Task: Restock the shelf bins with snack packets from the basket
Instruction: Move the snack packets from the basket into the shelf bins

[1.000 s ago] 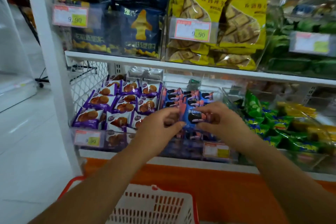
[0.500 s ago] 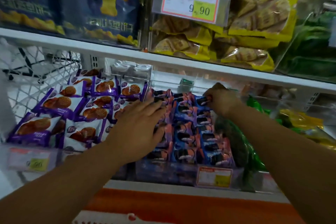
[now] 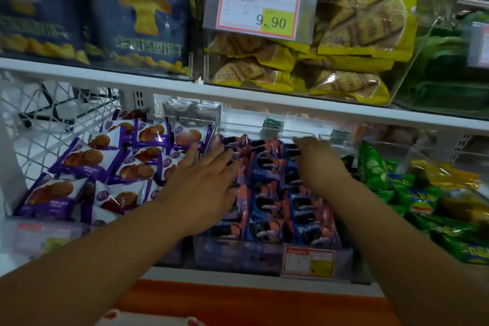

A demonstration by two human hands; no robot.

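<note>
Left of the clear plastic bin (image 3: 238, 255) on the lower shelf I log purple-and-white waffle packets (image 3: 92, 167). The left hand (image 3: 201, 188) lies flat, fingers straight and slightly spread, on the blue-and-pink sandwich-cookie packets (image 3: 267, 193) filling that bin, at its left side. The right hand (image 3: 317, 164) sits at the bin's far right corner, knuckles up, fingers bent down among the packets; I cannot tell whether they pinch one. Green crinkled snack packets (image 3: 375, 167) lie right of the bin.
</note>
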